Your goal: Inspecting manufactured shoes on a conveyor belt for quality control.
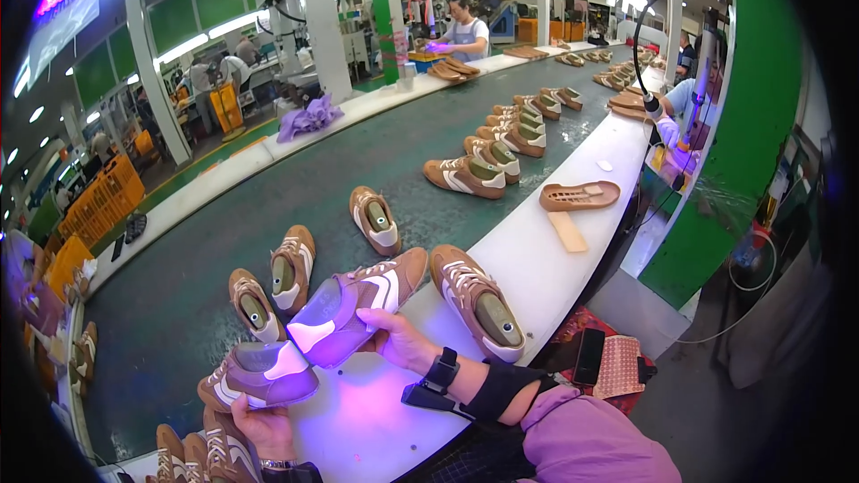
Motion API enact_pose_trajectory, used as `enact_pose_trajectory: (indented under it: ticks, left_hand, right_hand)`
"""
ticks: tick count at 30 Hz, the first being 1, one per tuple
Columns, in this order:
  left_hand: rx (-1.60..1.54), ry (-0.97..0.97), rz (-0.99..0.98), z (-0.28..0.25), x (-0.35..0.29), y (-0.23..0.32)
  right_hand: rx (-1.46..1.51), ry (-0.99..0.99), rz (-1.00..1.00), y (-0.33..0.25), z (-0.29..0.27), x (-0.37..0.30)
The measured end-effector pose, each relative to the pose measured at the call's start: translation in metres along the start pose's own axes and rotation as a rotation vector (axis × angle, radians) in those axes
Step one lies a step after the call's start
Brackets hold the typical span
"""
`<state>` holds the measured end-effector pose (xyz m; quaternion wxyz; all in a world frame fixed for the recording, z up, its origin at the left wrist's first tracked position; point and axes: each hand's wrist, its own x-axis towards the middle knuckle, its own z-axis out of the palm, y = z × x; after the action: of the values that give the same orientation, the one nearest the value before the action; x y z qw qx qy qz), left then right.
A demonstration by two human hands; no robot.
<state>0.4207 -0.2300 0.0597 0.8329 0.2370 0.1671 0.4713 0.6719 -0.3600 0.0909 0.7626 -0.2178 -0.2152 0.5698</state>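
Note:
My left hand point(264, 427) grips a brown sneaker point(268, 377) with a white stripe and a white heel patch. In my right hand point(400, 336) is a similar sneaker point(371, 291), its heel tilted toward the other one. Both heels glow purple under the light, and neither shoe shows a green last inside. Just right of my right hand, a laced sneaker point(479, 300) with a green last stands on the white ledge point(394, 407). Beyond my hands, sneakers with lasts point(291, 268) stand on the green conveyor belt point(206, 255).
Several sneakers point(506, 139) line the belt farther off. A brown sole point(580, 196) and a tan flat piece point(567, 232) lie on the right ledge. More sneakers point(224, 447) crowd the lower left. Co-workers stand across the belt point(465, 31) and beside the green panel point(680, 107).

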Motion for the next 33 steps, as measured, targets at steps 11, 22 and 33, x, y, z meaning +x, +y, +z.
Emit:
enact_pose_trajectory:
  ticks: [11, 22, 33]
  left_hand:
    - [-0.028, 0.010, 0.010, 0.001, -0.001, 0.000]
    - [-0.011, 0.040, 0.043, 0.009, -0.002, -0.001]
    - [-0.088, 0.039, 0.031, 0.016, -0.006, -0.005]
  right_hand:
    - [0.027, -0.009, 0.024, 0.005, -0.004, 0.002]
    - [0.039, 0.008, 0.035, 0.001, 0.002, 0.001]
    - [-0.003, 0.038, 0.007, 0.003, 0.004, -0.008]
